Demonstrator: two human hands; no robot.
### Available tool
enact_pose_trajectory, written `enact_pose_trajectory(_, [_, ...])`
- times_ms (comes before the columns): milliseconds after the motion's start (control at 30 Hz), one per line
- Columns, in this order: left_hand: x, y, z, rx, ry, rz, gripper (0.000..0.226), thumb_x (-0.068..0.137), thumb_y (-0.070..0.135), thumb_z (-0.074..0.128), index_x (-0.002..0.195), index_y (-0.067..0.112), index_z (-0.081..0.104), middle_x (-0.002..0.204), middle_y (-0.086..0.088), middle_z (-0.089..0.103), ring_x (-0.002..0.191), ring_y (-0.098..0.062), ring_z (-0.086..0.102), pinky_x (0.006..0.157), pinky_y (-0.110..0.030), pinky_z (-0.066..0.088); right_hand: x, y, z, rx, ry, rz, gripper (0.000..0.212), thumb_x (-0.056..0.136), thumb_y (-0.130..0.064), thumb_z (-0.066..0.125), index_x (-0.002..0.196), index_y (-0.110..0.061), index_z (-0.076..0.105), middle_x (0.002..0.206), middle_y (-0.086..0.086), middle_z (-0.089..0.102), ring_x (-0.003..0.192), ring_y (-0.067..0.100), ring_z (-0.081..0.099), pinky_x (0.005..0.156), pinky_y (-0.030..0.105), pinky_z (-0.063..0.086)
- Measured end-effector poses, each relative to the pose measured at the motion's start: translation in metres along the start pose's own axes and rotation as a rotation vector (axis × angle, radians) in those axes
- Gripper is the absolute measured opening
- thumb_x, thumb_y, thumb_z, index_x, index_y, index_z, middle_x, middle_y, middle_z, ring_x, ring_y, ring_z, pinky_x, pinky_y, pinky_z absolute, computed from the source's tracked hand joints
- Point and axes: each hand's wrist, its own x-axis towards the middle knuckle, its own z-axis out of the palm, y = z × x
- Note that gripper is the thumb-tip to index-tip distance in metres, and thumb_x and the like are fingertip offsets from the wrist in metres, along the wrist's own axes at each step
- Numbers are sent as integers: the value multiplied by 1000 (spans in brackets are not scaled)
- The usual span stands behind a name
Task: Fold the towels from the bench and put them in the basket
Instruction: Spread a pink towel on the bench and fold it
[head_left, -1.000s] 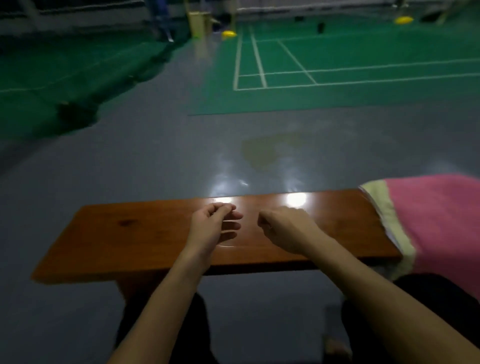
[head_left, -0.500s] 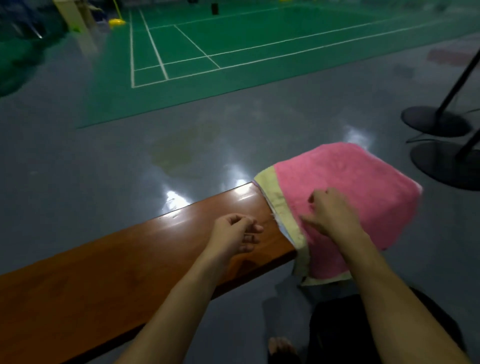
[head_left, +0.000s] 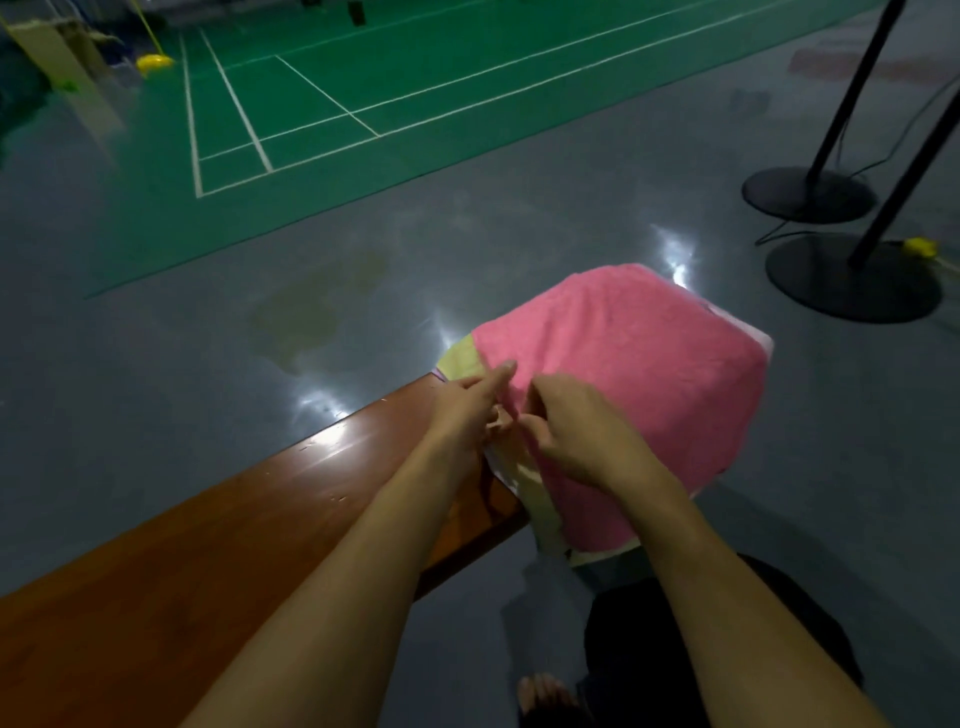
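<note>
Dimly lit, the wooden bench (head_left: 218, 545) runs from the lower left corner up toward the middle, its left end cut off by the frame edge. Beyond it lies grey floor (head_left: 260, 312), and farther back a green court (head_left: 363, 78) marked with white lines; a small yellow object (head_left: 154, 62) sits near its upper left corner, too blurred to identify.

At the bench's right end the left hand (head_left: 465, 413) reaches the near edge of a pink towel (head_left: 634, 374). Its forefinger is stretched out against the cloth while the other fingers curl under, seemingly pinching the edge, though the dark makes this hard to confirm. Just beside it, the right hand (head_left: 576, 428) grips the same towel, fingers (head_left: 540, 400) bent and clamped on the pink cloth near its border.

The towel lies draped over a heap at the end of the bench, hanging down past the edge. A pale yellow band (head_left: 460, 361) shows along its left side, and pale layers peek out beneath and at the far right corner; how many towels are stacked there cannot be told. One pink towel is plainly visible. No basket can be seen.

Below, a bare foot (head_left: 543, 693) and dark clothing (head_left: 675, 649) are partly cut off. At the upper right, two black stands (head_left: 852, 280) with round bases rest on the floor, their poles running out of frame, with a cable and a small yellow piece (head_left: 920, 245) close by.
</note>
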Motion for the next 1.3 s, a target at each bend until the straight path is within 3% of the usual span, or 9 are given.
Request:
enact_pose_trajectory(100, [-6, 8, -5, -86, 76, 88, 14, 96, 19, 74, 91, 10, 64, 67, -2, 61, 52, -11, 57, 49, -23, 50, -5, -7, -1, 174, 43, -194, 14, 98, -31, 65, 95, -20, 58, 98, 0, 63, 92, 23, 61, 82, 48, 52])
enact_pose_trajectory(233, [-11, 6, -33, -158, 185, 203, 15, 101, 16, 67, 89, 12, 59, 64, -1, 56, 52, -12, 51, 49, -24, 48, -4, -25, 10, 327, 55, -274, 13, 95, -31, 67, 92, -19, 64, 91, -5, 68, 85, 16, 64, 78, 44, 54])
enact_pose_trajectory(500, [-41, -17, -134, -138, 532, 292, 35, 80, 33, 90, 89, 8, 68, 82, -11, 75, 76, -25, 71, 66, -32, 62, 7, -61, 45, 198, -9, -390, 10, 96, -36, 64, 94, -26, 65, 93, -7, 70, 87, 16, 63, 80, 40, 52])
enact_pose_trajectory(567, [-45, -25, -172, -117, 582, 251, 49, 65, 48, 94, 89, 11, 72, 89, -11, 79, 88, -29, 76, 81, -44, 64, 14, -67, 60, 81, -60, -363, 22, 95, -45, 58, 104, -26, 66, 104, -1, 68, 99, 23, 61, 89, 43, 49])
enact_pose_trajectory(733, [-82, -40, -253, -17, 703, 225, 27, 81, 26, 91, 90, 10, 72, 93, -8, 75, 89, -23, 69, 84, -37, 58, 18, -91, 106, -294, -288, -343, 83, 80, -80, 21, 131, -24, 54, 140, 11, 51, 127, 38, 48, 110, 52, 38])
enact_pose_trajectory(867, [-120, -56, -311, 55, 821, 137, 49, 79, 25, 93, 115, 3, 67, 110, -15, 72, 98, -26, 68, 87, -38, 54, 8, -118, 146, -345, -466, -409, 89, 94, -80, 36, 165, -29, 17, 175, 14, 2, 159, 47, 0, 126, 66, 0])
enact_pose_trajectory(1067, [-166, -51, -361, 152, 648, 346, 65, 89, -13, 71, 140, 26, 58, 112, -4, 74, 101, -13, 73, 74, -25, 60, 3, -155, 186, -394, -388, -557, 96, 93, -86, 24, 168, -31, 0, 175, 10, -11, 157, 42, -19, 122, 67, -16])
enact_pose_trajectory(1167, [-180, -47, -386, 185, 573, 422, 71, 89, -17, 68, 145, 26, 60, 120, 9, 74, 109, -4, 71, 82, -17, 58, 2, -172, 198, -395, -368, -589, 97, 91, -89, 20, 168, -32, 0, 174, 9, -12, 157, 39, -21, 122, 67, -16])
enact_pose_trajectory(1300, [-195, -73, -416, 177, 653, 371, 62, 89, -16, 67, 139, 22, 66, 121, 10, 74, 118, -13, 70, 97, -35, 59, 2, -193, 218, -397, -343, -662, 95, 91, -89, 18, 167, -34, 4, 175, 6, -10, 160, 35, -16, 124, 63, -14])
